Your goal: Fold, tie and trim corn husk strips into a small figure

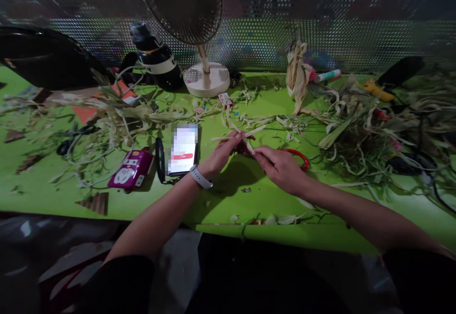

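Pale strips of dried corn husk (248, 146) cross one another between my two hands, above the green table (228, 200). My left hand (228, 150), with a light band on its wrist, pinches the strips where they meet. Close on its right, my right hand (280, 166) has thumb and fingertips closed on the lower end of a strip. Loose strip ends stick out to the left and upward past my left hand. Red scissor-like handles (301, 158) show partly behind my right hand. A lit phone (183, 150) lies left of my left hand.
A purple power socket (131, 169) and cables lie at left. Behind stand a fan (206, 79), a dark bottle (160, 64) and a dried husk figure (298, 74). Heaps of husk strips (356, 133) spread at right, near a marker (327, 75). Scraps line the front edge.
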`<state>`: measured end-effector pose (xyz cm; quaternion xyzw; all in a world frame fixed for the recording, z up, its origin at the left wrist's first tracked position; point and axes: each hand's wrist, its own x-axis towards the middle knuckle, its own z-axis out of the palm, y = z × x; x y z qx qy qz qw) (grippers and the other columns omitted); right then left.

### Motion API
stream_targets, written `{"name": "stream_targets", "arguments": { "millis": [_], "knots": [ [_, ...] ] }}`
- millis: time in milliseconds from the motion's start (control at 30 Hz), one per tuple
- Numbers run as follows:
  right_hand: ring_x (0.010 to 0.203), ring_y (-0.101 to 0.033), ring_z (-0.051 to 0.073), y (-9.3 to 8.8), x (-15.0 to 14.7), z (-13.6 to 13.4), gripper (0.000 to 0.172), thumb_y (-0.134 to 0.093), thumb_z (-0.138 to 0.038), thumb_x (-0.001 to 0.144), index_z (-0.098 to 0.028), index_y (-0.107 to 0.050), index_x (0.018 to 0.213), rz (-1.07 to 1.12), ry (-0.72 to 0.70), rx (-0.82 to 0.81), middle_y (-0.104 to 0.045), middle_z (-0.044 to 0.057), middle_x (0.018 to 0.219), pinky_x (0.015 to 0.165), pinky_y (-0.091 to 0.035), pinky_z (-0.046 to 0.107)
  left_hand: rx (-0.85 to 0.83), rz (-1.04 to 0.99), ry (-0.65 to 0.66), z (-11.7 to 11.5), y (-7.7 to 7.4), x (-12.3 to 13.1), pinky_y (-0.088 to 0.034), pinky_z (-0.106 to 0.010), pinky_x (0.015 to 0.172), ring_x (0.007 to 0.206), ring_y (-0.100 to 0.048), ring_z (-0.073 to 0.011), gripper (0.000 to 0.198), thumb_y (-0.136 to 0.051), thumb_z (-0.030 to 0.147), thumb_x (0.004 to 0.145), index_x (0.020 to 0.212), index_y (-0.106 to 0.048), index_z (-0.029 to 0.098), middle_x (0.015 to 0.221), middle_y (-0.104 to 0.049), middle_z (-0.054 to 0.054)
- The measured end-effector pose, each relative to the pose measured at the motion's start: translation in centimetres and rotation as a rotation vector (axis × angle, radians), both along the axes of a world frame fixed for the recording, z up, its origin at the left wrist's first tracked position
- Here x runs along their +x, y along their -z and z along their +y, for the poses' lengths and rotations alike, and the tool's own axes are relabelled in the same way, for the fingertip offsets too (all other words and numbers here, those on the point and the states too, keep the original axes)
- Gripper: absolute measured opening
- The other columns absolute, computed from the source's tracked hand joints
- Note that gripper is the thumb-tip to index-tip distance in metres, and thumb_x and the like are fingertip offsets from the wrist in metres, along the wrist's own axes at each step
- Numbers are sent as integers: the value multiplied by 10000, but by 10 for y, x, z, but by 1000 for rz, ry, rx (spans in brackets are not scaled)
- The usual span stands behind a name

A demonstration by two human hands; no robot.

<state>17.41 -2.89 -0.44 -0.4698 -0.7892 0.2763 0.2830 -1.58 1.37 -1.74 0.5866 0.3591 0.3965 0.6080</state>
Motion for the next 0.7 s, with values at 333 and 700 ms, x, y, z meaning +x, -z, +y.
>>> {"name": "stream_targets", "arguments": {
  "millis": [333,700],
  "knots": [
    [642,-520,164,-13,13,6,374,-372,-332,995,-123,-682,978,-484,-235,384,-669,115,813,563,-331,290,27,222,114,-1,-9,-7,-400,-234,592,599,-478,-88,232,-564,385,855,811,-486,171,681,-503,32],
    [584,-596,127,-25,23,17,371,-480,-504,933,-178,-615,819,-52,-321,-24,-635,9,681,565,-395,236,-33,253,635,-8,-26,-7,-423,-239,610,622,-481,-91,95,-547,246,814,803,-542,152,719,-513,17]
  ]
}}
